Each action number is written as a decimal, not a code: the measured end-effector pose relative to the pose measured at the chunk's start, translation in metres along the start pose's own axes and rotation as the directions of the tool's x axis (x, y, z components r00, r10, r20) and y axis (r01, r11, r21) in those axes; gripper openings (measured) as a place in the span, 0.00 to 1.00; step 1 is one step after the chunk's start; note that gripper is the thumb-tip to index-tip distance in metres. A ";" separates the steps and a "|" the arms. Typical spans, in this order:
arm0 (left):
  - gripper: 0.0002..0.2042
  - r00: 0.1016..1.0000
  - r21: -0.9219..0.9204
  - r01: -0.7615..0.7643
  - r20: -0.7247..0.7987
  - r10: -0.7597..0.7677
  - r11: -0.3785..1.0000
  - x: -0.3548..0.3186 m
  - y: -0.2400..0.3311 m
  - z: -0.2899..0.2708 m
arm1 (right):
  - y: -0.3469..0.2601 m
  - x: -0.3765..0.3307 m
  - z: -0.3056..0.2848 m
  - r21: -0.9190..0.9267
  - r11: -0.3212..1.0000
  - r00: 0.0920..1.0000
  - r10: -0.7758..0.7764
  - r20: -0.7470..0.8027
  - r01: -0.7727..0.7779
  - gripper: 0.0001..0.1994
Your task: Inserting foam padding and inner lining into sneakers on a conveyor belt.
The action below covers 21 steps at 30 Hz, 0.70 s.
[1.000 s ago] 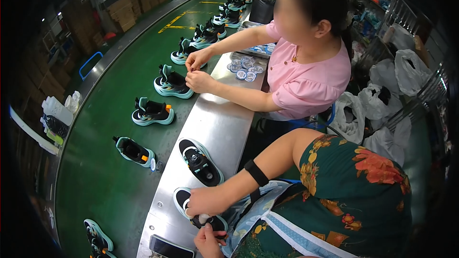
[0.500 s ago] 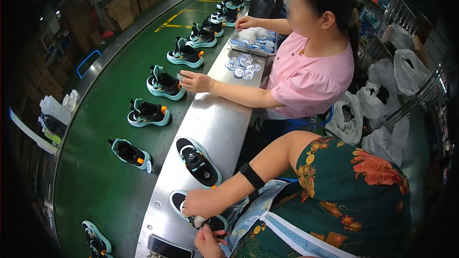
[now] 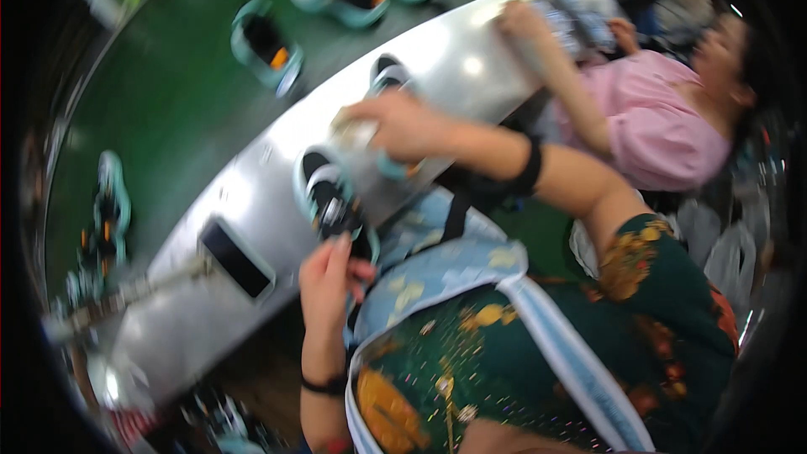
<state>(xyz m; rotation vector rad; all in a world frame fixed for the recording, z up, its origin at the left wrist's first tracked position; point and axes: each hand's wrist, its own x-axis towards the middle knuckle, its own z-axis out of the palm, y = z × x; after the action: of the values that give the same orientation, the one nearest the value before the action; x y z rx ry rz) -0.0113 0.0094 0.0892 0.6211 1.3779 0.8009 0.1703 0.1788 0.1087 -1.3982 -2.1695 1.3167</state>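
A black, white and mint sports shoe (image 3: 334, 202) lies on the metal ledge in front of me. My left hand (image 3: 334, 273) is at its near end, thumb and finger pinched at the edge of the shoe's opening. My right hand (image 3: 403, 124), smeared by motion, hangs over the ledge between this shoe and a second shoe (image 3: 391, 73), hiding much of the latter. A small pale bundle, perhaps cloth (image 3: 357, 132), sits in the right fingers; its exact kind is blurred.
A dark-screened phone (image 3: 238, 258) lies on the metal ledge (image 3: 181, 319). Several matching shoes stand on the green conveyor (image 3: 181, 118), one of them (image 3: 267, 46) close to the ledge. At the right a co-worker in pink (image 3: 651, 122) reaches over a tray of small packets (image 3: 576, 21).
The view has swung and tilted. My right hand has lifted off the near shoe and moved towards the second shoe with the pale bundle. The left hand stays at the near shoe.
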 end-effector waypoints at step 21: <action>0.13 0.999 -0.154 0.027 -0.021 -0.030 0.988 -0.007 -0.009 -0.018 | -0.037 -0.002 0.073 0.121 0.948 0.898 -0.317 0.305 0.293 0.11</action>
<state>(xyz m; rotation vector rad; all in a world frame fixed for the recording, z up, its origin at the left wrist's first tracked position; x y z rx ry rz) -0.0285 -0.0030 0.0841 0.4721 1.3291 0.8849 0.1040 0.1319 0.0974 -0.8113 -2.3907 1.5646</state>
